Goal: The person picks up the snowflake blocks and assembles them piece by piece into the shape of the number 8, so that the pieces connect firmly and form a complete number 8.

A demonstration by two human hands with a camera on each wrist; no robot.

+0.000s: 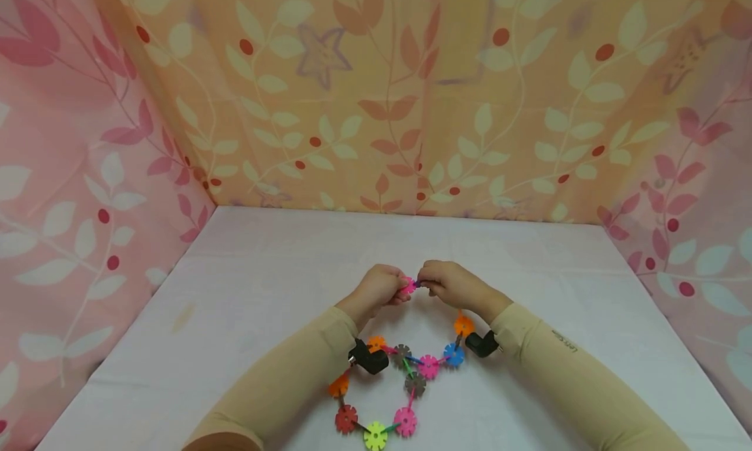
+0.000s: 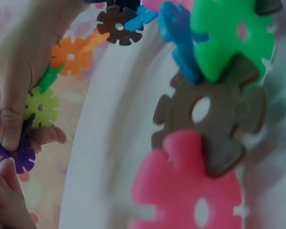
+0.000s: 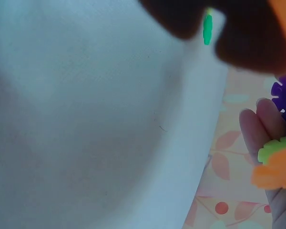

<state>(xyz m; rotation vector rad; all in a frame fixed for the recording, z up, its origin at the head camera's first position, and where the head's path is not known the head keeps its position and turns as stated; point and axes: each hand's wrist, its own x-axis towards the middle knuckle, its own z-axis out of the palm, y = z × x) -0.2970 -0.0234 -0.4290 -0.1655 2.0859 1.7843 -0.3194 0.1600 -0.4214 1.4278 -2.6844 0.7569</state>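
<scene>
Over the table, my left hand (image 1: 382,286) pinches a pink notched plastic disc (image 1: 408,285). Facing it, my right hand (image 1: 451,284) pinches a purple notched disc (image 1: 418,284), seen edge-on beside the pink one. In the left wrist view the right thumb presses on the purple disc (image 2: 20,157), and left fingers (image 2: 7,191) reach its lower edge. A lime disc (image 2: 41,107) lies along the right hand, joined to an orange disc (image 2: 71,57). Whether pink and purple are interlocked, I cannot tell. The right wrist view shows right-hand fingers (image 3: 260,126) behind a lime disc (image 3: 274,147).
A chain of slotted discs hangs and lies below the hands: blue (image 1: 454,354), pink (image 1: 429,367) and grey (image 1: 415,384) among them. A lower loop holds a red disc (image 1: 346,419) and a yellow-green disc (image 1: 375,436). Patterned curtains (image 1: 376,111) surround the white table (image 1: 264,262).
</scene>
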